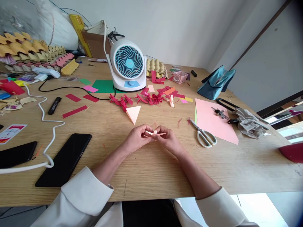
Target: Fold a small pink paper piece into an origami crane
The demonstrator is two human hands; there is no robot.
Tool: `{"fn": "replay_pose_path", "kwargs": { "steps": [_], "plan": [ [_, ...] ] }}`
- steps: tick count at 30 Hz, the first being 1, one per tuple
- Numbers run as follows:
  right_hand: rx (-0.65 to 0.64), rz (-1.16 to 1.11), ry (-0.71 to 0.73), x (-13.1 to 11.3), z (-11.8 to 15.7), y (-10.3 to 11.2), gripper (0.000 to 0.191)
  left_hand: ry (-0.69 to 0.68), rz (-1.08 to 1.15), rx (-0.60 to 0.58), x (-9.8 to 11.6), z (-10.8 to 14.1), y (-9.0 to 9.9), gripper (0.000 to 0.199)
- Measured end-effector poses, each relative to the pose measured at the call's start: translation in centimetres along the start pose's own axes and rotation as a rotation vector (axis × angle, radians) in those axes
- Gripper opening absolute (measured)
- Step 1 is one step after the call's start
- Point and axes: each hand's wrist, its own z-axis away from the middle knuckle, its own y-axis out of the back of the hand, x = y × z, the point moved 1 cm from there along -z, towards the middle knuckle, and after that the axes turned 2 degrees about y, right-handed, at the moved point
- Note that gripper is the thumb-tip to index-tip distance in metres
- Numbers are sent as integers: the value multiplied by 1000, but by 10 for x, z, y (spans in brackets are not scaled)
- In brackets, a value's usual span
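Both hands meet over the wooden table, pinching a small piece of pale pink folded paper (155, 132) between them. My left hand (139, 137) grips its left side and my right hand (168, 140) its right side. The fingers hide much of the paper, so its full shape cannot be made out. Just beyond the hands lies a pale pink paper triangle (133, 114). Behind that runs a row of crimson twisted paper pieces (149, 98), with one pale pink twisted piece (171, 101) at its right end.
White-handled scissors (206, 138) lie right of my hands, beside pink paper sheets (213, 121) with keys (220, 113) on top. A white fan heater (129, 64) stands at the back. To the left are a black tablet (65, 159), a marker (54, 105) and a white cable (54, 135).
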Motion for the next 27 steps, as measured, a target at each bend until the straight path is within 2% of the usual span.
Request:
{"fn": "replay_pose_path", "kwargs": {
  "steps": [7,13,23,27],
  "plan": [
    [41,-104,-33,-4,-2,1,37,16,66,38,1,-1,-1,38],
    [117,74,25,3,-2,0,33,-52,19,79,1,-1,-1,33],
    [55,-34,27,4,-4,1,34,15,191,72,-6,-3,4,33],
    [82,70,90,6,-2,2,30,13,184,41,-5,-3,4,32]
  ]
}}
